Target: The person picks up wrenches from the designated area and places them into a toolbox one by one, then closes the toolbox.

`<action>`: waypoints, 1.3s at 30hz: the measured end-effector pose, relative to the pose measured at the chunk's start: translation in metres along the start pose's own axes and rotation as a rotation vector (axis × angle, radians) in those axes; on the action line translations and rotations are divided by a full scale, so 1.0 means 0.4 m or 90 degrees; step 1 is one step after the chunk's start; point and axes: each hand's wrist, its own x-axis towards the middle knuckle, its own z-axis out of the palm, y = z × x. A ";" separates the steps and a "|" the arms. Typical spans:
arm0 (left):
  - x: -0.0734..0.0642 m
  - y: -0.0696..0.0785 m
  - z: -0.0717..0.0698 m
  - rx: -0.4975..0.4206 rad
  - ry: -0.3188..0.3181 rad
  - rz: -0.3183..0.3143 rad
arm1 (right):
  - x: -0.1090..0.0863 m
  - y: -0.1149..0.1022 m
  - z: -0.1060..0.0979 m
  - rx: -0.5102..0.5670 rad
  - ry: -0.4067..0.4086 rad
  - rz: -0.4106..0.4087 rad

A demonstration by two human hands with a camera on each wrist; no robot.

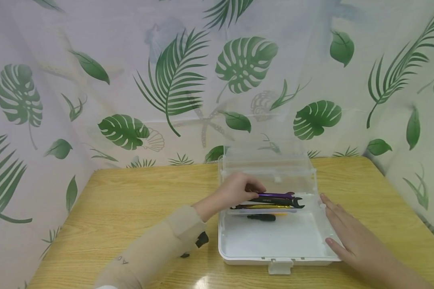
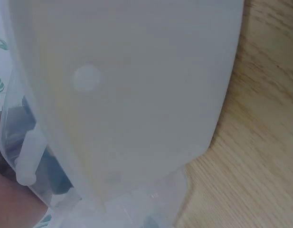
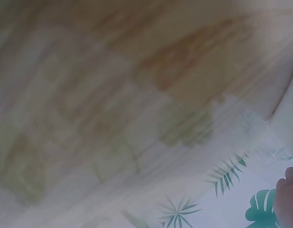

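A white toolbox (image 1: 269, 259) stands on the table with its clear lid raised at the back. My left hand (image 1: 238, 187) reaches over its inner tray and pinches a purple open-end wrench (image 1: 279, 195) between thumb and curled fingers. Right against it is a black open-end wrench (image 1: 271, 200), with a gold wrench (image 1: 269, 206) just in front. A screwdriver (image 1: 262, 217) with a black handle lies below, in the box. My right hand (image 1: 351, 230) rests along the box's right side, fingers extended. In the left wrist view the toolbox wall (image 2: 151, 95) hides most of the work.
The raised clear lid (image 1: 267, 160) leans back near the leaf-patterned curtain (image 1: 181, 72). A white latch (image 1: 280, 266) sticks out at the box's front. The wooden table (image 1: 137, 204) extends on both sides of the box.
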 end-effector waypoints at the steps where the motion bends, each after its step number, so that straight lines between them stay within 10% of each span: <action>1: 0.000 0.000 0.000 0.000 0.002 -0.002 | 0.000 0.000 0.000 0.000 0.002 -0.003; 39: -0.156 -0.061 -0.137 -0.074 0.086 -0.058 | 0.000 -0.004 -0.001 -0.005 -0.004 0.009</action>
